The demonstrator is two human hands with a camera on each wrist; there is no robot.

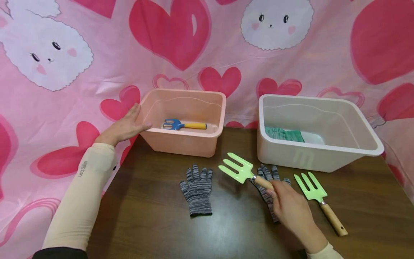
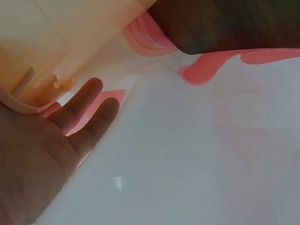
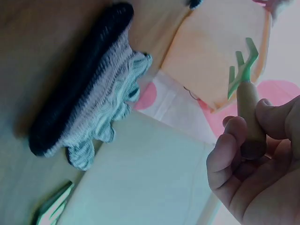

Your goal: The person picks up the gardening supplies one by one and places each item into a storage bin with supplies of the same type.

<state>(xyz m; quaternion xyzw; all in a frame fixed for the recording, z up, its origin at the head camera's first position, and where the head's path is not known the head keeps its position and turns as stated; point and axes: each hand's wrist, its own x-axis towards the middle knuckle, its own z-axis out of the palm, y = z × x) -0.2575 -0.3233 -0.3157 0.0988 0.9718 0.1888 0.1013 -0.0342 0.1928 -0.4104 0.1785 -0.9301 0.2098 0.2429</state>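
Tabletop [image 1: 155, 230] below, right fingers [image 3: 226, 152] grip a green, wooden-handled fork [image 1: 245, 172]; left fingers [image 2: 99, 123] spread.

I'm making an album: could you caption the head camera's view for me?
Right hand holding a green garden fork above a brown table, left hand at a peach plastic tub.

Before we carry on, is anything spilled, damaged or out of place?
Nothing visible looks spilled or damaged; the green fork held in the right hand looks intact. The gray glove behind that hand lies slanted and partly hidden.
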